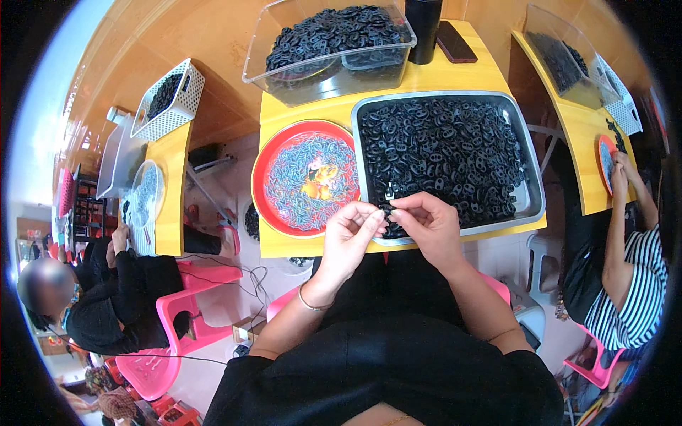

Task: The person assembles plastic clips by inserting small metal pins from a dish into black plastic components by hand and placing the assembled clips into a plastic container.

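Note:
My left hand point(348, 238) and my right hand point(433, 227) meet at the near edge of the metal tray point(534, 186). Their fingertips pinch a small black plastic piece point(387, 210) between them, mostly covered by the fingers. Heaped in the tray are black oval plastic pieces point(440, 142) with holes. Just beyond my fingers stands a tiny pale, shiny bit point(389, 190), too small to name. Left of the tray sits a red round dish point(264, 186) holding many thin silvery-blue metal bits point(295, 170), perhaps springs or pins; a yellow-orange picture shows on its bottom.
A clear plastic bin point(298, 91) of black pieces stands at the back of the yellow table point(490, 64), beside a black cylinder point(424, 32) and a phone point(456, 42). Co-workers sit at tables left and right. A pink stool point(185, 312) and cables lie left.

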Tool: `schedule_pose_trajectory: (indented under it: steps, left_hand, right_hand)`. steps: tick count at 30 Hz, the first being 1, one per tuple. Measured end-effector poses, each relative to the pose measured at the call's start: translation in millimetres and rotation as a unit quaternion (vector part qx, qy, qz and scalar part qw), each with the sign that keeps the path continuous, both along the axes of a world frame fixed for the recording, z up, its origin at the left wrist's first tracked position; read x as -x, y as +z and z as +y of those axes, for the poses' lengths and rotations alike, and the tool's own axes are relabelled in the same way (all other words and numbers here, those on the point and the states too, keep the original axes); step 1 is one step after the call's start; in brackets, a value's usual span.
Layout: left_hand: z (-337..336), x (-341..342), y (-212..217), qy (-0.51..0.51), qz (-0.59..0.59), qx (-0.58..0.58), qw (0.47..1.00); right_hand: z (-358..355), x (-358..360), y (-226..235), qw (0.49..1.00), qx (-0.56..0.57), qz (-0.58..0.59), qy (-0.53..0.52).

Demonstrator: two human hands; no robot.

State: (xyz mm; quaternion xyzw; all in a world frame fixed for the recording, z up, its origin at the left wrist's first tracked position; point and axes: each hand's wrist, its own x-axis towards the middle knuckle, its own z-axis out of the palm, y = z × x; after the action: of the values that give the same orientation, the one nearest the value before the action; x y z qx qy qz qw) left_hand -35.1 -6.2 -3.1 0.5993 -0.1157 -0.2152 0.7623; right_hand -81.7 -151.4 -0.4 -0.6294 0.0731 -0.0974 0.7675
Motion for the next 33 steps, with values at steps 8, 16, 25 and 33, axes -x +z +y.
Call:
schedule_pose_trajectory:
  steps: [8, 16, 25, 33]
  left_hand:
    - [1.8, -6.9, 1.5, 0.004, 0.034, 0.018, 0.999]
    - [2.4, -5.4, -3.6, -0.001, -0.045, -0.009, 0.999]
    - [-6.3, -34.3, 7.0, -0.011, -0.257, -0.181, 0.949]
    - [-16.6, -47.9, 10.7, -0.123, -0.536, -0.415, 0.725]
  right_hand:
    - [-2.0, -3.9, 4.3, 0.988, 0.15, -0.035, 0.013]
    - [-9.3, -9.0, 10.1, 0.995, 0.049, 0.029, 0.083]
    - [-29.2, -15.8, 2.1, 0.997, 0.069, -0.007, 0.018]
    - [-40.7, -17.4, -6.9, 0.997, 0.053, -0.034, -0.048]
